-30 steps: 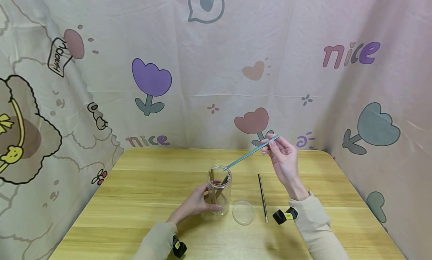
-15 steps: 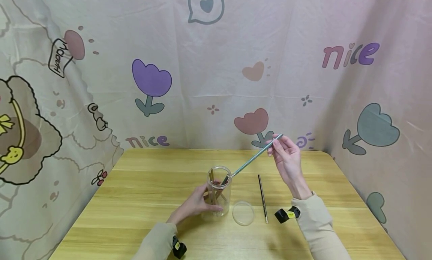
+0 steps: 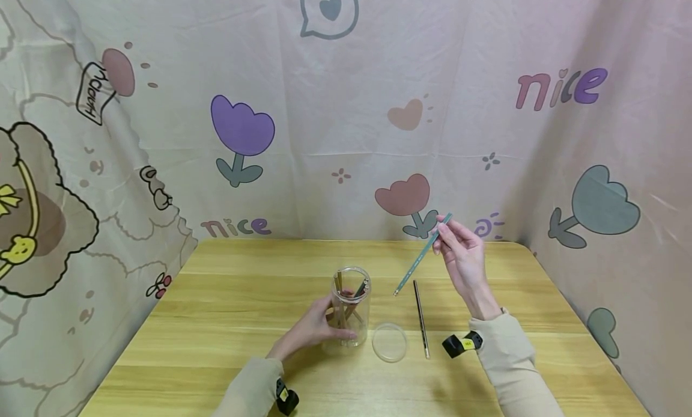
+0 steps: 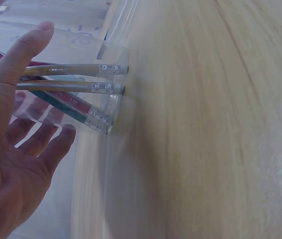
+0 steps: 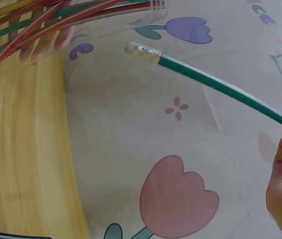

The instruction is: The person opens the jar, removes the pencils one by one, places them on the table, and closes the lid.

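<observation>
My left hand (image 3: pixel 316 325) holds a clear jar (image 3: pixel 351 285) upright on the table, thumb in front and fingers around the far side. Several pencils (image 4: pixel 73 87) in yellow, red and green lean inside it, eraser ends down at the jar's bottom. In my right hand (image 3: pixel 461 258) a green pencil (image 3: pixel 418 262) is pinched near its upper end, in the air to the right of the jar. Its eraser end (image 5: pixel 143 51) points down and left, apart from the jar in the head view.
A round clear lid (image 3: pixel 389 342) lies on the wooden table (image 3: pixel 216 321) right of the jar. Beside it lies a dark pencil (image 3: pixel 421 318). A printed cloth (image 3: pixel 335 116) hangs behind the table and along both sides.
The green pencil has moved from over the jar's mouth, past its rim, out to the right, and now slopes more steeply. The left hand and jar have stayed in place.
</observation>
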### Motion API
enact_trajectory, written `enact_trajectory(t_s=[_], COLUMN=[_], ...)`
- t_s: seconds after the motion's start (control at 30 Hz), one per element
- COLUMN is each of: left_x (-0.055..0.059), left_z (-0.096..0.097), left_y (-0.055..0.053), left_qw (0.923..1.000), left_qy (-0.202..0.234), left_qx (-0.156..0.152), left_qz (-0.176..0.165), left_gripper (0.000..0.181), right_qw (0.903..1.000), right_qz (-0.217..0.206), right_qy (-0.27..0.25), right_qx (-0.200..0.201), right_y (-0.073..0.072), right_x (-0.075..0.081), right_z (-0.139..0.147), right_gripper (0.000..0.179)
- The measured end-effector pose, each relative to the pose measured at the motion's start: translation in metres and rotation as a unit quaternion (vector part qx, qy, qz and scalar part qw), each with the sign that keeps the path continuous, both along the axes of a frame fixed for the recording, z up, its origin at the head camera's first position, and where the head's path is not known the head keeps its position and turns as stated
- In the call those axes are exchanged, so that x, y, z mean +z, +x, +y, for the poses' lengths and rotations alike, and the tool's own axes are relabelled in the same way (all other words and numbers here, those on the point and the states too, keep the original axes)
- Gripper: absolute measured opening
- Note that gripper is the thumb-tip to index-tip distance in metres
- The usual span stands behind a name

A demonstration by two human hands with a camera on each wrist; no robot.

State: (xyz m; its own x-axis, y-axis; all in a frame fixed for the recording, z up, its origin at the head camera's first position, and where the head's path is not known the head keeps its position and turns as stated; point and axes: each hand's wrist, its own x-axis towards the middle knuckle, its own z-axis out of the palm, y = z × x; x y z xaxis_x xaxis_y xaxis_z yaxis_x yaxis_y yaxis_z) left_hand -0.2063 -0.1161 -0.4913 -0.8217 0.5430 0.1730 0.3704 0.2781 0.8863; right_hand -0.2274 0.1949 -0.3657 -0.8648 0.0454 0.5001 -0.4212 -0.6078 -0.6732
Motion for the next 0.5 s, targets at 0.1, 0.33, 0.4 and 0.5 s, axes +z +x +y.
enact_trajectory(t_s=[0.1, 0.33, 0.4, 0.5], left_x=[0.001, 0.002, 0.002, 0.002], left_z=[0.000, 0.000, 0.000, 0.000], left_y=[0.001, 0.002, 0.002, 0.002], left_qw=[1.0000, 1.0000, 0.9999, 0.9999], left_qy=[-0.001, -0.007, -0.008, -0.008], left_qx=[0.002, 0.006, 0.007, 0.007], left_qz=[-0.002, -0.003, -0.002, -0.001], left_gripper=[0.075, 0.076, 0.075, 0.075], right_qw=[0.9997, 0.9975, 0.9966, 0.9945], right_qz=[-0.011, -0.027, -0.036, -0.051], right_qy=[0.014, 0.047, 0.057, 0.077], right_qx=[-0.018, -0.046, -0.048, -0.050], right_y=[-0.001, -0.004, -0.005, -0.005], right_x=[-0.003, -0.009, -0.011, -0.013], right_z=[0.000, 0.002, 0.003, 0.004], right_gripper=[0.025, 0.025, 0.023, 0.023])
